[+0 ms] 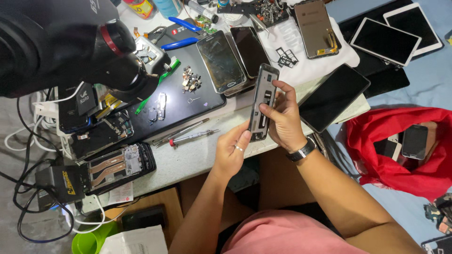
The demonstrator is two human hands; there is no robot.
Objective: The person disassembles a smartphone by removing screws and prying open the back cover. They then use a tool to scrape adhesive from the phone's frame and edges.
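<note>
Phone frame (262, 101) is gripped upright by left hand (231, 153) and right hand (282, 120) above bench (197, 155), probably for inspection of its inner side

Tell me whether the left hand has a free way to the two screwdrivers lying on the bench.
Probably yes. The screwdrivers lie uncovered just beside the left hand, with bare bench between, but that hand now helps hold the phone frame.
</note>
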